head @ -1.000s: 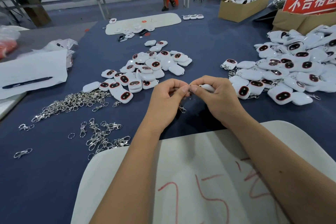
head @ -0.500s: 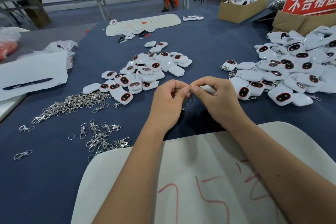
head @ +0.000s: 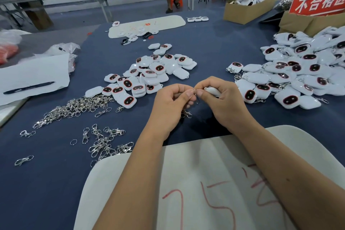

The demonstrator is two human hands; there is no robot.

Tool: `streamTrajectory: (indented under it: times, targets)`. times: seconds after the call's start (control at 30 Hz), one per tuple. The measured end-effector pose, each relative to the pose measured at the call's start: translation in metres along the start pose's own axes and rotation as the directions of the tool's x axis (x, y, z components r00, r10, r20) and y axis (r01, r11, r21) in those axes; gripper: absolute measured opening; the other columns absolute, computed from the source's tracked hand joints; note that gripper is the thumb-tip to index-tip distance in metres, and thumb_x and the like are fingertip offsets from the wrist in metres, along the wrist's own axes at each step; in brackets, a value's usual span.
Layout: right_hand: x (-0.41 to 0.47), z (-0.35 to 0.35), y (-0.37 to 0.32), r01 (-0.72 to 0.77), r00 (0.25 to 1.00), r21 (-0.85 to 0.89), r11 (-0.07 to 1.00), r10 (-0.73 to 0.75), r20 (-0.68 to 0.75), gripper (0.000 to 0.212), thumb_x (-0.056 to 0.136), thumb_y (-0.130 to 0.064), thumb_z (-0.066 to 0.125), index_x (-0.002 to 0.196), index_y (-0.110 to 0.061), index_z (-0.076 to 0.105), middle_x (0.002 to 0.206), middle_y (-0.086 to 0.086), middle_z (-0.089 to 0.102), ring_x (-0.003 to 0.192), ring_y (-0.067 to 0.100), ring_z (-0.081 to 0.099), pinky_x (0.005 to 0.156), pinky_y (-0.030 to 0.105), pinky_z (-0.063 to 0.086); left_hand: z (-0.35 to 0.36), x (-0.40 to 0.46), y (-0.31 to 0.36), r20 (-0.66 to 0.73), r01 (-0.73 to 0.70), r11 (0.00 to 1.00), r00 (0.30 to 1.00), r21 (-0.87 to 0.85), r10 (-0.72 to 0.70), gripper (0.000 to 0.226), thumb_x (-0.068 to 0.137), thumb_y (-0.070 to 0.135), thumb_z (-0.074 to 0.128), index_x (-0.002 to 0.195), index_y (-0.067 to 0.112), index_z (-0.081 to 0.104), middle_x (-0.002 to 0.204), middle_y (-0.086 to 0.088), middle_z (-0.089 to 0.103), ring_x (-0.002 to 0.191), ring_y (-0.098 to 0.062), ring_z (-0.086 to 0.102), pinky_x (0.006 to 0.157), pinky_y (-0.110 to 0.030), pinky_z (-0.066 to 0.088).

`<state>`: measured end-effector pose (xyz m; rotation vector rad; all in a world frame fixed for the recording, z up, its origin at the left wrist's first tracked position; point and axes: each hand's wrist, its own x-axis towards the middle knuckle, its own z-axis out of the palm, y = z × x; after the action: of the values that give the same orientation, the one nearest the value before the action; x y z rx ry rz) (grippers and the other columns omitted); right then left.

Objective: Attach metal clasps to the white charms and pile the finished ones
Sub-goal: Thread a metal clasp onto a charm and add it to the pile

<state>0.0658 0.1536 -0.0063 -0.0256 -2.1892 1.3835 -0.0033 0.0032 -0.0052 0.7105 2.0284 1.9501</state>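
Note:
My right hand (head: 222, 99) grips a white charm (head: 212, 90) over the blue table, its body poking out past the fingers. My left hand (head: 171, 101) pinches a metal clasp (head: 197, 97) at the charm's near end, thumb tips of both hands almost meeting. Part of the clasp dangles under the left hand. A pile of white charms with dark oval faces (head: 147, 74) lies beyond the hands. A larger heap of charms with clasps on them (head: 298, 69) fills the right side. Loose clasps (head: 74, 106) spread at the left.
A white board with red marks (head: 196, 183) lies under my forearms. More clasps (head: 104, 144) lie near its left corner. Paper with a black pen (head: 28, 87) sits at the left edge. Cardboard boxes (head: 246, 9) and a red sign (head: 321, 0) stand at the back right.
Both hands stay together at the same spot; the fingers shifted slightly on the clasp and charm. The piles have not moved.

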Motion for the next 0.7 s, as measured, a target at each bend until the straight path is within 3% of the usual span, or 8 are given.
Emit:
streamTrajectory:
  times: [0.3, 0.4, 0.53, 0.7]
  targets:
    - [-0.001, 0.001, -0.001, 0.010, 0.999, -0.011, 1.000, -0.010, -0.033, 0.013, 0.095, -0.002, 0.070, 0.089, -0.012, 0.075, 0.089, 0.000, 0.073, 0.087, 0.013, 0.066, 0.084, 0.023, 0.048, 0.007, -0.001, 0.001, -0.066, -0.127, 0.978, 0.988, 0.167, 0.140, 0.018, 0.101, 0.006, 0.058, 0.089, 0.013, 0.070, 0.074, 0.011, 0.069, 0.071, -0.003, 0.060, 0.075, -0.020, 0.051]
    - [-0.001, 0.002, -0.001, 0.030, 0.998, -0.027, 0.999, -0.031, -0.058, 0.012, 0.095, -0.003, 0.070, 0.088, -0.012, 0.075, 0.089, -0.001, 0.073, 0.089, 0.015, 0.067, 0.084, 0.026, 0.050, 0.011, -0.002, 0.001, -0.090, -0.178, 0.946, 0.974, 0.271, 0.210, 0.021, 0.102, 0.008, 0.056, 0.087, 0.019, 0.066, 0.077, 0.011, 0.068, 0.076, -0.008, 0.062, 0.077, -0.027, 0.053]
    - [-0.003, 0.002, -0.003, 0.055, 0.993, -0.029, 0.998, -0.058, -0.104, 0.015, 0.095, -0.002, 0.069, 0.087, -0.013, 0.075, 0.088, -0.004, 0.073, 0.087, 0.013, 0.066, 0.082, 0.018, 0.048, 0.018, -0.004, 0.001, -0.126, -0.250, 0.901, 0.942, 0.354, 0.311, 0.023, 0.103, 0.010, 0.053, 0.086, 0.024, 0.061, 0.081, 0.012, 0.067, 0.079, -0.008, 0.062, 0.076, -0.028, 0.053]
    - [-0.004, 0.003, -0.006, 0.069, 0.989, -0.007, 0.998, -0.070, -0.130, 0.017, 0.096, -0.001, 0.067, 0.085, -0.013, 0.073, 0.087, -0.002, 0.073, 0.088, 0.016, 0.068, 0.083, 0.017, 0.048, 0.022, -0.004, -0.002, -0.142, -0.276, 0.898, 0.930, 0.341, 0.340, 0.019, 0.103, 0.009, 0.051, 0.089, 0.015, 0.062, 0.083, 0.008, 0.067, 0.082, -0.014, 0.062, 0.079, -0.041, 0.054]
